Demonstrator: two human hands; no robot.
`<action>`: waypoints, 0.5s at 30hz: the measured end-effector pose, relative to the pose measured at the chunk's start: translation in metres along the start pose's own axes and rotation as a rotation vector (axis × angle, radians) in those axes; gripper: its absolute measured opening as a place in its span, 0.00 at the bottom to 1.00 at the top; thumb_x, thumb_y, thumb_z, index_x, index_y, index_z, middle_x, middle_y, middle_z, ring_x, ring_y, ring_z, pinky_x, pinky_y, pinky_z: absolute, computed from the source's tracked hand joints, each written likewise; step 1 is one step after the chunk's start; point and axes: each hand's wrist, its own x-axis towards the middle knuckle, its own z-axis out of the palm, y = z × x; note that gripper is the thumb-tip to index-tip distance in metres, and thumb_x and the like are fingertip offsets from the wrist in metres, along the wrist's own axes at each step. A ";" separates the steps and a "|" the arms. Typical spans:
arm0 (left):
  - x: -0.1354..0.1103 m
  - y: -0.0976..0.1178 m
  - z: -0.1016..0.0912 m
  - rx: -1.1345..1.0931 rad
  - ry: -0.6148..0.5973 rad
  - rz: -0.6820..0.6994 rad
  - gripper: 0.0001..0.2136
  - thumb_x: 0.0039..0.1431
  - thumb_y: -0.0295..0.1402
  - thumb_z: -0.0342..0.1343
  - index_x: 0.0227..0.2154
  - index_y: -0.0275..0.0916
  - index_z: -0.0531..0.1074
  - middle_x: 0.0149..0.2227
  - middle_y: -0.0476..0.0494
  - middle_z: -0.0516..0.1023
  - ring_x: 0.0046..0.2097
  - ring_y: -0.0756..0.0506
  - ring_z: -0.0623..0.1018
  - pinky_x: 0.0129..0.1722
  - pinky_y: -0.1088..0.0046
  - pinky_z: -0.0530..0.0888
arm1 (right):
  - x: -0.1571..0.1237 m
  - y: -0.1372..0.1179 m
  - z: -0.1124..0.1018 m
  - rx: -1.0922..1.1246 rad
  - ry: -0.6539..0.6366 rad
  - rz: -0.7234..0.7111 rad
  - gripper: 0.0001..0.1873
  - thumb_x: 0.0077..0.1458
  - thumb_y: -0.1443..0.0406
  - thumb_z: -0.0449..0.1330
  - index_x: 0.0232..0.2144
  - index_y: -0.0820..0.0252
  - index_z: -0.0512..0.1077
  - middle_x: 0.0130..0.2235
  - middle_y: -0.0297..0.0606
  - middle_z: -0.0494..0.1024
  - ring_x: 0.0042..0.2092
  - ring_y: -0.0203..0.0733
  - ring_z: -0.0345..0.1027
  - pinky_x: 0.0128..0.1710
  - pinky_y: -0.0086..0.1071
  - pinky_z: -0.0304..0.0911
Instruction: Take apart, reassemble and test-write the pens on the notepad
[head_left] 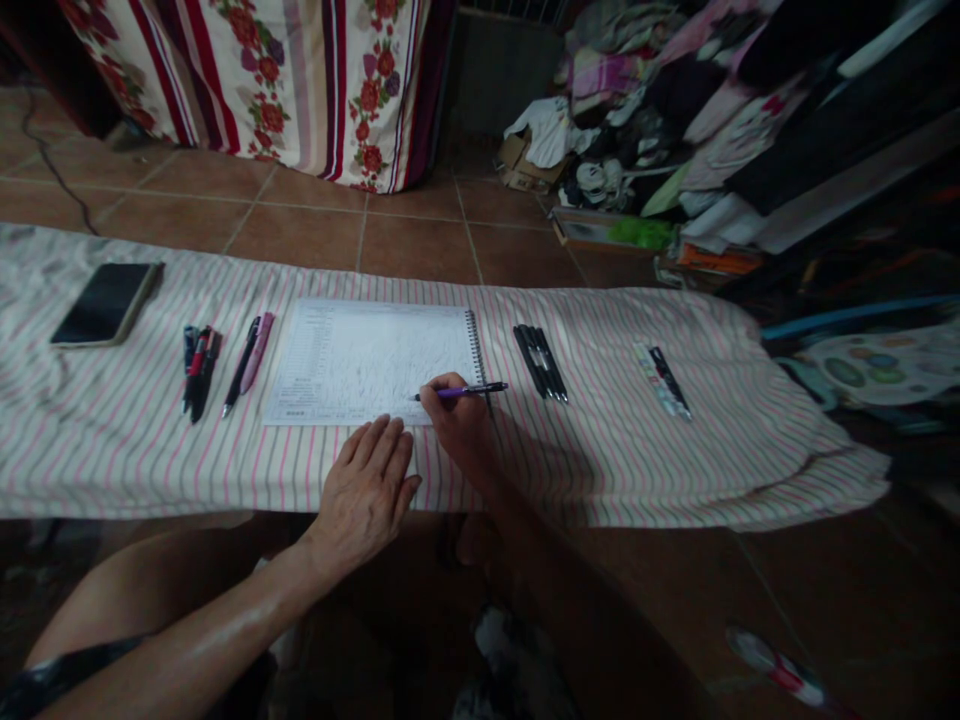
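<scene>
My right hand [459, 418] is closed around a purple pen [469, 390], its tip at the lower right part of a spiral notebook page [375, 350]. Faint pen marks seem to cover part of that page, too small to read. Flat on the striped cloth, my left hand [371, 475] rests with fingers stretched out, their tips at the notebook's lower edge. The notebook's wire binding runs along its right side. Left of it lie a pink pen [257, 353] and a dark pen [241, 367] side by side.
The striped cloth [637, 470] covers a long low surface. On it are a phone [105, 304], a group of pens [199, 375] at left, several black pens [541, 363] right of the notebook, and more pens [662, 380] farther right. Clothes [645, 100] are piled beyond.
</scene>
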 end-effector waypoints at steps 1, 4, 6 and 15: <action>0.000 0.000 0.000 0.001 -0.001 0.001 0.19 0.61 0.34 0.49 0.51 0.28 0.69 0.54 0.28 0.71 0.58 0.33 0.67 0.55 0.52 0.66 | 0.000 0.000 0.000 0.025 0.002 -0.005 0.11 0.52 0.57 0.55 0.27 0.57 0.69 0.24 0.32 0.74 0.28 0.37 0.68 0.31 0.28 0.61; 0.001 0.001 -0.001 0.005 0.002 0.002 0.18 0.61 0.34 0.49 0.50 0.27 0.69 0.54 0.29 0.71 0.58 0.33 0.67 0.55 0.53 0.66 | 0.001 0.000 -0.002 0.099 -0.008 -0.010 0.12 0.52 0.56 0.56 0.28 0.58 0.69 0.25 0.32 0.74 0.27 0.36 0.66 0.30 0.27 0.61; 0.002 0.001 -0.002 0.005 0.009 -0.008 0.18 0.61 0.34 0.50 0.50 0.28 0.70 0.53 0.30 0.72 0.57 0.33 0.68 0.55 0.53 0.66 | 0.002 -0.002 -0.004 0.134 -0.015 0.005 0.12 0.53 0.56 0.56 0.30 0.58 0.68 0.25 0.31 0.72 0.26 0.34 0.65 0.28 0.27 0.61; 0.013 -0.001 -0.008 -0.064 0.012 -0.072 0.13 0.62 0.35 0.49 0.43 0.33 0.73 0.48 0.34 0.74 0.51 0.36 0.70 0.49 0.55 0.70 | 0.010 0.001 -0.009 0.288 0.007 0.035 0.13 0.49 0.55 0.59 0.33 0.58 0.69 0.28 0.32 0.73 0.26 0.33 0.65 0.27 0.27 0.64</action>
